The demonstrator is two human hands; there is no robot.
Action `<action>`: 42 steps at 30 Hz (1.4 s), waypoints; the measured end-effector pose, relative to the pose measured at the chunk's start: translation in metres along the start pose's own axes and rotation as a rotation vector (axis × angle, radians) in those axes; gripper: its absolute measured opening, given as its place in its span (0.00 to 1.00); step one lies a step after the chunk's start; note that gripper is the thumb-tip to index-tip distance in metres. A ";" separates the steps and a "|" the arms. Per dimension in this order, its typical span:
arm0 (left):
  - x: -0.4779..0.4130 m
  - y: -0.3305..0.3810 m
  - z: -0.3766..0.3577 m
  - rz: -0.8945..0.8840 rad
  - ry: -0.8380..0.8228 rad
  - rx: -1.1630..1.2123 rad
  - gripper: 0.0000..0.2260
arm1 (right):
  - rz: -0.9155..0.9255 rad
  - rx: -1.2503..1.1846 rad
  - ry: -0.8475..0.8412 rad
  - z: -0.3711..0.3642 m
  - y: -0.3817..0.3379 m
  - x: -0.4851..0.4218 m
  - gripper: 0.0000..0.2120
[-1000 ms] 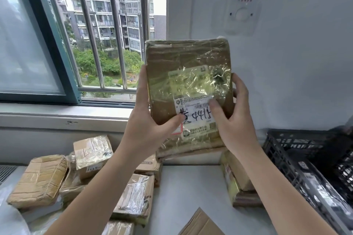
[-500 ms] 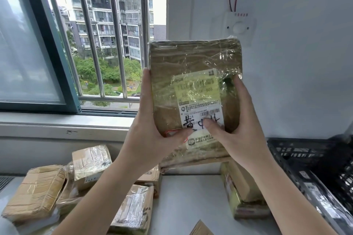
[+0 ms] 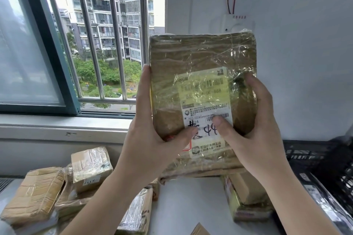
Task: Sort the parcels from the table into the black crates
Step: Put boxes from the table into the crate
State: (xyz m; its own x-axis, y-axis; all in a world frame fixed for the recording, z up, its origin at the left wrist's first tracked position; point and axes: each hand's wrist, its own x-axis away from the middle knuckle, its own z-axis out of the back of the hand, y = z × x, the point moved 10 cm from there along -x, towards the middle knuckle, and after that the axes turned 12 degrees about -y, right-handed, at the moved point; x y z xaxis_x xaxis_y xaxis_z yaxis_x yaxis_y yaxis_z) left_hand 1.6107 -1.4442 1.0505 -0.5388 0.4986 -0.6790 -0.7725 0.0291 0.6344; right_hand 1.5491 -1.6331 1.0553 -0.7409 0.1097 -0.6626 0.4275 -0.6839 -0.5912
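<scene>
I hold a flat brown parcel (image 3: 193, 66) wrapped in clear tape upright in front of me, high above the table. Its white and yellow shipping label (image 3: 205, 97) faces me, with handwriting near the bottom. My left hand (image 3: 150, 139) grips the parcel's left edge, thumb across the lower front. My right hand (image 3: 254, 133) grips the right edge, thumb pressed on the label. A black crate (image 3: 324, 173) stands at the right edge of the table.
Several taped brown parcels (image 3: 89, 168) lie on the white table (image 3: 187, 204) at lower left, another parcel (image 3: 246, 200) lies near the crate. A barred window (image 3: 107, 34) is at the left and a white wall with a small white box and wires (image 3: 236, 23) behind.
Both hands have kept their grip and shifted the parcel slightly right and lower in view. My right thumb slid a little down and left over the label.
</scene>
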 end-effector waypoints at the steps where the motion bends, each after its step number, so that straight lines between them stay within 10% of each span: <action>1: -0.001 0.001 -0.001 -0.001 -0.004 0.002 0.52 | -0.005 -0.003 0.000 0.000 0.001 0.000 0.38; 14: -0.012 -0.005 -0.052 0.151 -0.014 -0.034 0.52 | -0.093 -0.036 -0.086 0.028 0.048 0.007 0.37; 25: -0.049 -0.057 -0.142 0.620 -0.271 -0.078 0.58 | -0.422 0.081 -0.224 0.069 0.134 0.023 0.37; 42: -0.106 0.006 -0.362 0.486 -0.665 -0.062 0.58 | -0.694 0.403 -0.176 0.278 0.186 0.092 0.36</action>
State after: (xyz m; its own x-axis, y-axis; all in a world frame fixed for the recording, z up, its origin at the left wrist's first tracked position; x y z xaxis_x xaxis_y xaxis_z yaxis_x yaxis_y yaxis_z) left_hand 1.5414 -1.8106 0.9930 -0.5211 0.8526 0.0388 -0.5320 -0.3600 0.7664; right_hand 1.4167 -1.9504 1.0124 -0.8527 0.5116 -0.1051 -0.3526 -0.7122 -0.6070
